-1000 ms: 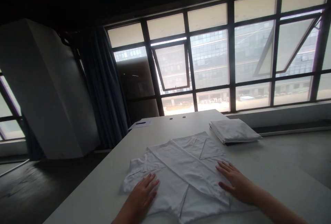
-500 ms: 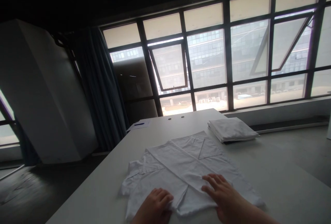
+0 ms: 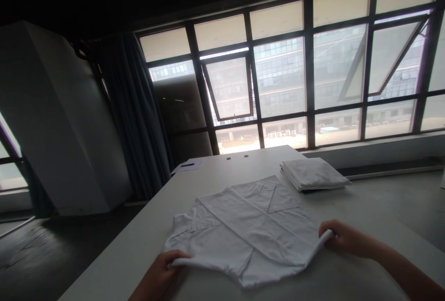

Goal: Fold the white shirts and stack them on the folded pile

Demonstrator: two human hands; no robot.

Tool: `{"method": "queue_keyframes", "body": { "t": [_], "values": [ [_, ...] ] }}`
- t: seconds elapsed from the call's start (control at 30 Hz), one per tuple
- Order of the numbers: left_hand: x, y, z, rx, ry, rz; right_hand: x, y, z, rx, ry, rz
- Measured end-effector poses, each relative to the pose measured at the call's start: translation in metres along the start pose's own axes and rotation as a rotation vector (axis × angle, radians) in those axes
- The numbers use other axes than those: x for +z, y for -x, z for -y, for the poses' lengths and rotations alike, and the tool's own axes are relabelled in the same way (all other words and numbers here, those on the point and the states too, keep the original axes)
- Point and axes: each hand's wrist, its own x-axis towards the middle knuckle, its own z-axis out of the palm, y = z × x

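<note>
A white shirt [image 3: 243, 227] lies spread on the white table, with a long placket running across it and a pocket showing near its far right side. My left hand [image 3: 163, 268] pinches the near left corner of the cloth. On the other side, my right hand [image 3: 339, 236] grips the near right corner, lifted a little off the tabletop. Between the two hands the near edge sags in a curve. Fingertips under the cloth are partly hidden.
A stack of folded white cloth [image 3: 314, 173] sits at the table's right edge. Paper [image 3: 191, 163] with a dark pen [image 3: 187, 165] lies at the far left. The table [image 3: 114, 254] reaches toward the windows [image 3: 278, 78]; a dark curtain [image 3: 139, 120] hangs at left.
My hands have moved apart, from resting on the shirt to its two near corners. Both now grip the cloth, and the right corner has come up off the table.
</note>
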Motion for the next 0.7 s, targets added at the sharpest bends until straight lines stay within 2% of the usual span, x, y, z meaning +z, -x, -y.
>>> {"method": "queue_keyframes", "body": {
  "t": [0.1,0.2,0.3,0.4,0.5,0.7],
  "values": [
    [-0.002,0.0,0.004,0.011,0.207,0.075,0.0,-0.01,-0.009,-0.004,-0.192,0.016],
    [0.005,-0.006,0.008,0.042,0.264,-0.003,0.012,-0.021,-0.009,-0.038,-0.305,-0.164],
    [0.014,-0.014,0.011,0.051,0.257,-0.168,0.03,-0.031,-0.009,-0.004,-0.198,-0.42],
    [0.02,-0.02,0.013,0.037,0.2,-0.285,0.043,-0.04,-0.015,0.02,-0.028,-0.559],
    [0.023,-0.022,0.013,0.016,0.141,-0.317,0.049,-0.044,-0.026,0.037,0.092,-0.577],
    [0.028,-0.022,0.009,-0.065,0.003,-0.305,0.055,-0.045,-0.037,0.142,0.394,-0.515]
  ]
}}
